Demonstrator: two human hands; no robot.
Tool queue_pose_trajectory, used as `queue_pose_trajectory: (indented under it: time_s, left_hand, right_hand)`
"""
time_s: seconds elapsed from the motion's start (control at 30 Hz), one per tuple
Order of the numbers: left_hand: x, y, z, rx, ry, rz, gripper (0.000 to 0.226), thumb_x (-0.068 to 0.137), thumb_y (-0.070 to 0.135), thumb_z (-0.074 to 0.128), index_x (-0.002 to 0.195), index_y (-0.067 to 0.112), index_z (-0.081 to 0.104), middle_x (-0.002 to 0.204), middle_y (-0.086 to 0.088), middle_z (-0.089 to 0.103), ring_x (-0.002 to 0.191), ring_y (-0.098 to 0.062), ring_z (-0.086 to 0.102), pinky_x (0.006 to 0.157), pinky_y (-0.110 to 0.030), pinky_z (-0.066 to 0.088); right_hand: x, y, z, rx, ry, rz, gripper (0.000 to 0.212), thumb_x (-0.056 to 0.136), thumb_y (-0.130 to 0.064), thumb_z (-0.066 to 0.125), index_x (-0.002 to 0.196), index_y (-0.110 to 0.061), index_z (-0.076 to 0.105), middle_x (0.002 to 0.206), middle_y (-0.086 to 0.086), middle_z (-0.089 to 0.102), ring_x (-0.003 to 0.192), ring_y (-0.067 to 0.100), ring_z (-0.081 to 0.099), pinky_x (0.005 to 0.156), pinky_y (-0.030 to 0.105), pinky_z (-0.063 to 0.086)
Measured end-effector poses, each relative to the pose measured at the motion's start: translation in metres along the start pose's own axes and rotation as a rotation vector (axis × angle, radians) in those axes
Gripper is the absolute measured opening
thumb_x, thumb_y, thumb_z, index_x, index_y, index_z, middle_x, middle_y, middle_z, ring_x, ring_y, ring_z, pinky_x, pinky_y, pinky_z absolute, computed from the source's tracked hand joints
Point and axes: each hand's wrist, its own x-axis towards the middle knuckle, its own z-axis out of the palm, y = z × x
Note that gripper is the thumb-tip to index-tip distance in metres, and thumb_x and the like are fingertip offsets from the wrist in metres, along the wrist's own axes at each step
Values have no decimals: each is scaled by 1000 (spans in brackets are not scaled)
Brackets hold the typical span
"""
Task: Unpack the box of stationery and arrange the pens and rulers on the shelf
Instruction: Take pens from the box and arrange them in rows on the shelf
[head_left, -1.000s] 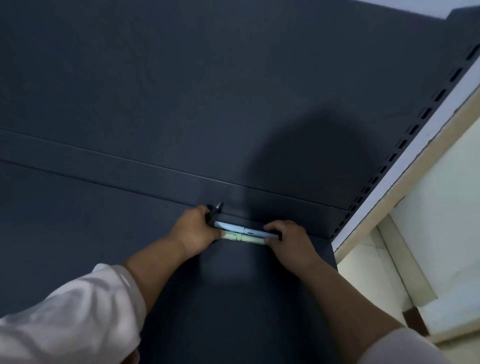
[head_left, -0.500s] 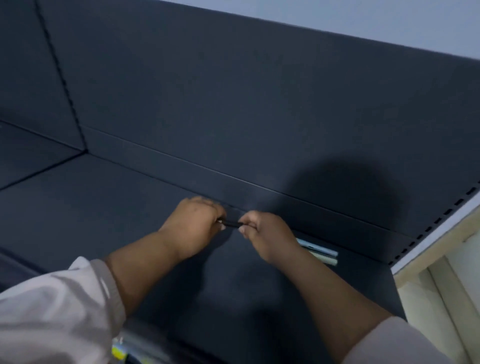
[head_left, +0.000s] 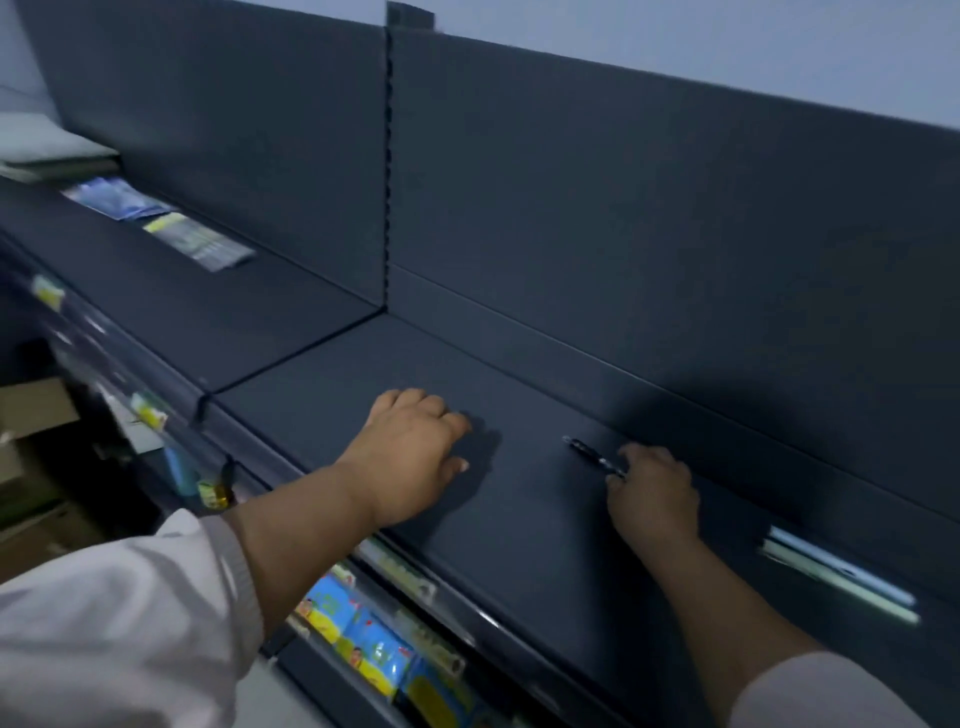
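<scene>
- Dark grey metal shelf, with the slim black plastic pen low over it near the back panel. Can't tell if it's touching down yet.
- Right hand pinches the pen's near end in its fingertips. Left hand rests palm-down on the shelf, fingers relaxed, holding nothing.
- Two pale slim sticks lie further right along the back. Rulers or pens, too blurry to call.
- The pen's probably light, stiff and a bit slick, so it may roll. I'd grip it mid-barrel instead.

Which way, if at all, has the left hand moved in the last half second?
Yes. The left hand moved leftward along the shelf, away from the pale pens, leaving the black pen.
</scene>
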Motion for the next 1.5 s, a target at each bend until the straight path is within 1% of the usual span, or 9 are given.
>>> queue_pose_trajectory:
  time_s: [0.13, 0.23, 0.37, 0.57, 0.67, 0.87, 1.07, 1.17, 1.5]
  left_hand:
    - [-35, -60, -20, 26, 29, -39, 49, 94, 47, 45, 139, 29, 40, 128, 1, 48, 126, -23, 36, 106, -35, 22]
    - [-73, -115, -40, 53, 58, -129, 47, 94, 47, 46, 136, 28, 43, 125, 0, 49, 124, -24, 36, 105, -36, 24]
    - [-131, -185, -63, 75, 89, -325, 41, 91, 45, 48, 128, 26, 49, 121, 0, 50, 121, -24, 40, 100, -36, 27]
    - [-217, -269, -83, 119, 125, -629, 44, 89, 46, 51, 130, 27, 48, 126, 0, 51, 123, -25, 41, 100, -36, 29]
    - [-253, -303, -88, 139, 104, -759, 44, 92, 45, 49, 131, 25, 47, 129, -1, 49, 125, -25, 40, 102, -36, 28]
    - [-293, -379, -84, 163, 67, -929, 43, 93, 47, 46, 130, 25, 47, 127, 0, 51, 122, -23, 43, 101, -37, 31]
    - [-296, -481, -66, 138, 41, -1050, 44, 92, 46, 47, 132, 28, 45, 122, 2, 52, 116, -21, 46, 98, -37, 34]
    - [-294, -532, -57, 111, 12, -1100, 41, 93, 45, 46, 129, 27, 47, 122, 1, 53, 113, -22, 46, 96, -37, 36]
    - [-324, -675, -24, 15, -77, -1157, 42, 94, 42, 47, 130, 21, 47, 125, -3, 52, 116, -25, 46, 95, -37, 36]
  right_hand:
    - [-10, -116, 7, 96, 16, -261, 33, 92, -25, 57, 123, -15, 58, 127, 7, 54, 116, 28, 45, 94, 35, 38]
    - [-28, -208, 9, 154, -7, -439, 33, 95, -27, 53, 127, -19, 55, 130, 2, 52, 121, 23, 41, 100, 35, 34]
    - [-56, -308, 11, 159, -72, -658, 35, 98, -30, 48, 131, -20, 51, 135, -1, 48, 124, 20, 39, 102, 37, 35]
    - [-100, -436, 34, 166, -161, -945, 38, 95, -30, 51, 131, -18, 53, 138, 2, 48, 126, 24, 40, 104, 35, 34]
    - [-119, -487, 50, 174, -245, -1048, 39, 96, -33, 50, 132, -20, 52, 139, -1, 46, 128, 22, 38, 106, 36, 33]
    - [-129, -578, 86, 211, -332, -1183, 39, 97, -34, 48, 133, -21, 51, 138, -5, 45, 127, 18, 36, 106, 34, 33]
    - [-105, -678, 143, 184, -373, -1245, 40, 96, -35, 50, 133, -20, 52, 131, -4, 48, 123, 20, 39, 102, 34, 36]
    - [-92, -727, 175, 138, -414, -1277, 42, 95, -34, 51, 135, -20, 49, 135, -2, 47, 126, 20, 39, 104, 32, 35]
    - [-83, -860, 261, -15, -516, -1283, 47, 96, -35, 52, 139, -18, 44, 142, 0, 42, 129, 21, 37, 107, 34, 34]
